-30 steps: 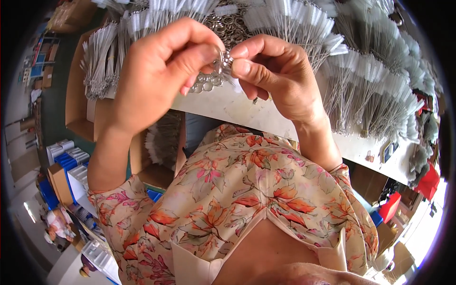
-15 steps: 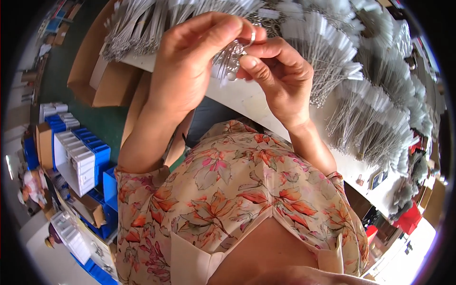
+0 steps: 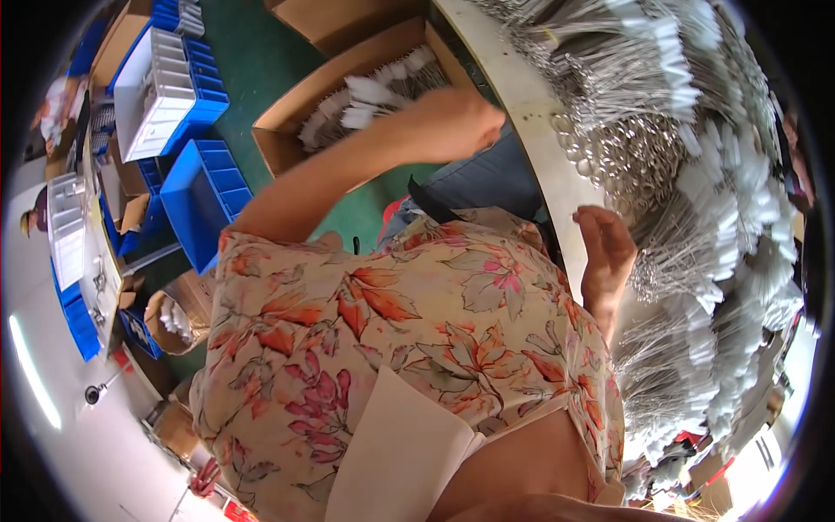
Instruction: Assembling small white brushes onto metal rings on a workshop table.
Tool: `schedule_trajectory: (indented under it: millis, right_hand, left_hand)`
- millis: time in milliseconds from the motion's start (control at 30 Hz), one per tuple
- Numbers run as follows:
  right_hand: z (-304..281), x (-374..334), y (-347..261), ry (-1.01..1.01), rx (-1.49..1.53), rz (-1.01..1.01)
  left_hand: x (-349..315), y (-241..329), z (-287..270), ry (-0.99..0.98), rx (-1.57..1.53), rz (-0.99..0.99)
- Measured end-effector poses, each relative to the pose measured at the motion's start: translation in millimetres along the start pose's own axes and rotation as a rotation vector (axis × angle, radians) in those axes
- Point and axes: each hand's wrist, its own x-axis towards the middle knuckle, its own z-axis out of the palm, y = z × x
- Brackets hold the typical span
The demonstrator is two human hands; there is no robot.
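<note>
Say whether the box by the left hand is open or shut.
Open: no lid covers the box; white brushes show inside.

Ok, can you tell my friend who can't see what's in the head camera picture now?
A person in a flowery top has their blurred left hand near a cardboard box of white-tipped brushes, and their right hand near the edge of a pale table. On it lie shiny rings and many more brushes.

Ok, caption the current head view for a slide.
Left hand near an open cardboard box of white brushes; right hand near heaped metal rings on a pale table.
</note>
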Motion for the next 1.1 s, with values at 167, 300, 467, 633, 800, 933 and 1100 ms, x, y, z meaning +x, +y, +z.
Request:
schedule_trajectory:
  millis: [167,300,467,633,800,933,1100]
  right_hand:
    - [4,-3,2,-0.025,0.053,0.201]
    - [7,6,1,-0.02,0.087,0.215]
    - [6,17,6,-0.095,0.119,0.247]
    - [-11,13,-6,-0.039,0.217,0.275]
    - [-47,18,-7,-0.029,0.159,0.092]
    - [-90,1,-29,0.142,0.169,0.021]
    - [-150,-24,-53,0.37,0.168,-0.086]
  left_hand:
    - [-5,-98,96,-0.337,0.241,-0.259]
    - [-49,-179,115,-0.453,0.307,-0.572]
    - [-80,-207,163,-0.516,0.283,-0.432]
    - [-20,-149,85,-0.333,-0.026,-0.181]
    - [64,-46,-90,-0.512,-0.739,-0.1]
    - [172,32,-149,-0.307,-0.631,0.085]
    - [343,47,-158,-0.03,-0.133,0.126]
